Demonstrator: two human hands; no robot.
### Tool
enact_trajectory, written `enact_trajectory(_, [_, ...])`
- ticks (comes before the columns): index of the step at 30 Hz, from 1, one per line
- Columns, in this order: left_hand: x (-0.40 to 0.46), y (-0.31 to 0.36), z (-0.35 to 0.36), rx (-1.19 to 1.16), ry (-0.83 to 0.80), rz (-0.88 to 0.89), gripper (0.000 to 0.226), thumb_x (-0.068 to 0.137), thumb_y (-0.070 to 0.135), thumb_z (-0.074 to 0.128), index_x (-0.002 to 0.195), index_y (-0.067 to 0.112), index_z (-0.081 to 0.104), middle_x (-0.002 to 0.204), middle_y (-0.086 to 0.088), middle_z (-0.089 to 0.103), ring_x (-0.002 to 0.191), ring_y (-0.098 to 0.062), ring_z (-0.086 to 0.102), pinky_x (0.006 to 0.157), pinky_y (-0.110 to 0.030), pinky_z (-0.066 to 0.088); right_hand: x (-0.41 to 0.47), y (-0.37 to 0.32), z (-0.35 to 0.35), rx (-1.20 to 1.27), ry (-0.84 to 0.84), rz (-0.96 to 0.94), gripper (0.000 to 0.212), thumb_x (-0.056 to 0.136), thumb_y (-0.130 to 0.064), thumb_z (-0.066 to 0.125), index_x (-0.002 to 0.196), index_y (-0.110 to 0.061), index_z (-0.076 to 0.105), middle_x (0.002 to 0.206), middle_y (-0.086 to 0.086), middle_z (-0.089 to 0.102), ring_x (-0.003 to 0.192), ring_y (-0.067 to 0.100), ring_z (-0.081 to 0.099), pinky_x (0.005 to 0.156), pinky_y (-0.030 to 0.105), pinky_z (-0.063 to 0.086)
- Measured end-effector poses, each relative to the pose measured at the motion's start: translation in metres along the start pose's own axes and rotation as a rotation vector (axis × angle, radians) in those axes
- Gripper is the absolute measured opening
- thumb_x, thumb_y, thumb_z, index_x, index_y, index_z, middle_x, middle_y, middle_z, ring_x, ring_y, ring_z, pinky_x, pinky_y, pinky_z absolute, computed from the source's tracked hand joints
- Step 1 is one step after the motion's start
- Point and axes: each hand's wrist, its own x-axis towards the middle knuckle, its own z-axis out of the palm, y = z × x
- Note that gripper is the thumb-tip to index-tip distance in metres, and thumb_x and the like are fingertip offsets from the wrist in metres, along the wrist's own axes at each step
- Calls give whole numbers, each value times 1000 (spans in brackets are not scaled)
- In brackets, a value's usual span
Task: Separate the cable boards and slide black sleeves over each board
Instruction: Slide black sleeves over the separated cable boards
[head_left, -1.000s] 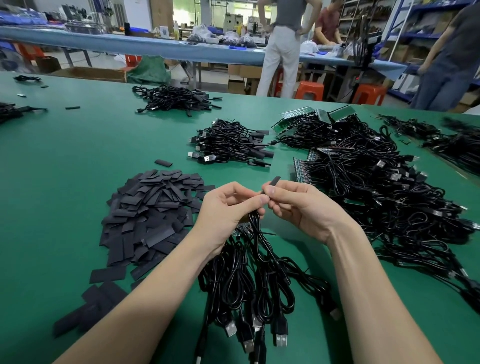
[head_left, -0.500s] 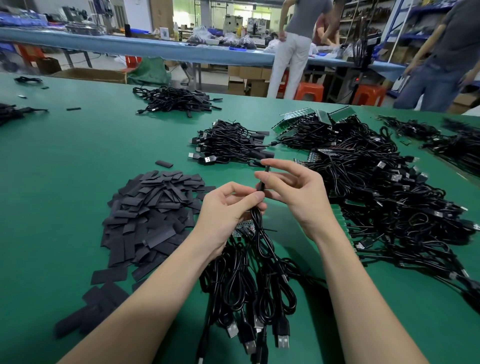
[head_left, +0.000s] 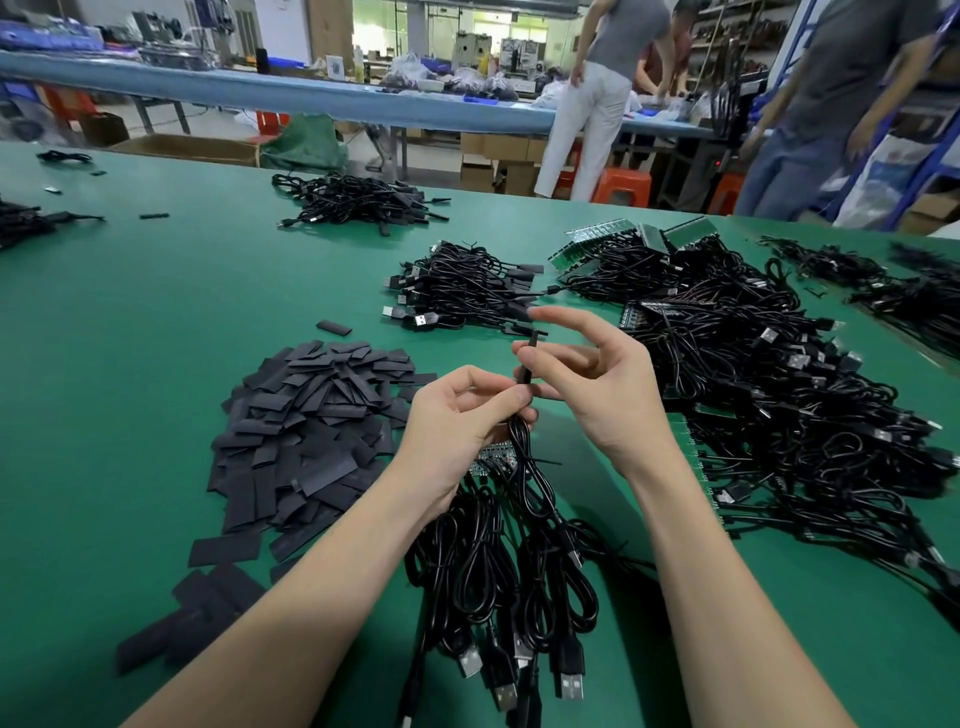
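My left hand (head_left: 462, 415) grips a bunch of black USB cables (head_left: 498, 566) just above their joined green boards (head_left: 493, 460), which peek out below the palm. One black sleeve (head_left: 525, 358) stands upright above the left fingertips. My right hand (head_left: 587, 379) pinches this sleeve between thumb and middle finger, with the index finger lifted. The cables hang down toward me, and their USB plugs (head_left: 519, 670) lie on the green table (head_left: 156, 322). A heap of loose black sleeves (head_left: 306, 426) lies to the left of my hands.
A large tangle of cables with board strips (head_left: 779, 415) fills the right side. Sleeved cables (head_left: 467, 286) lie in a pile beyond my hands, another pile (head_left: 353, 200) farther back. People (head_left: 597, 98) stand at a blue bench behind the table.
My right hand has risen with the sleeve and turned it upright over the cable end. Its fingers have spread. My left hand has stayed in place on the cables.
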Motion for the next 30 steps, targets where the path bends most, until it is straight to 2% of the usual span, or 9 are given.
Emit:
enact_trajectory(5, [-1, 1, 1, 20, -3, 5, 8, 87, 5, 75, 87, 6, 68, 76, -16, 74, 62, -17, 69, 56, -16, 49, 1, 1, 0, -4, 29, 1, 22, 87, 0, 75, 109, -5, 74, 82, 14, 77, 76, 19, 74, 71, 29, 60])
enact_trajectory(11, [-2, 1, 2, 32, -3, 4, 8, 87, 6, 76, 87, 6, 68, 75, -14, 74, 60, -15, 68, 53, -14, 46, 2, 0, -2, -27, 68, -3, 19, 86, -1, 76, 105, -5, 76, 82, 12, 77, 77, 20, 75, 69, 27, 60])
enact_trajectory(16, [-1, 1, 2, 25, 2, 7, 9, 87, 6, 76, 87, 5, 67, 75, -16, 74, 58, -14, 67, 51, -14, 45, 2, 1, 0, -35, 44, -4, 21, 89, -3, 74, 110, -8, 73, 80, 19, 75, 77, 23, 72, 74, 37, 62])
enact_trajectory(23, [-1, 0, 1, 33, 8, 9, 9, 86, 6, 76, 88, 4, 67, 75, -16, 74, 58, -14, 67, 51, -13, 45, 2, 3, 0, -45, 68, 12, 20, 90, -2, 72, 110, -3, 74, 80, 17, 76, 72, 20, 72, 70, 33, 61])
enact_trajectory(27, [-1, 0, 1, 39, 12, 12, 10, 86, 5, 76, 88, 3, 67, 75, -16, 74, 57, -13, 67, 50, -12, 45, 3, 3, 2, -67, 89, 25, 21, 89, -1, 73, 110, -1, 74, 84, 15, 76, 72, 21, 72, 73, 42, 63])
enact_trajectory(30, [-1, 0, 1, 46, 10, 19, 10, 86, 4, 76, 89, 2, 67, 74, -17, 73, 55, -12, 66, 49, -11, 44, 3, 3, 2, -75, 100, 34, 21, 88, -2, 74, 109, -2, 75, 86, 15, 76, 75, 22, 72, 75, 44, 63])
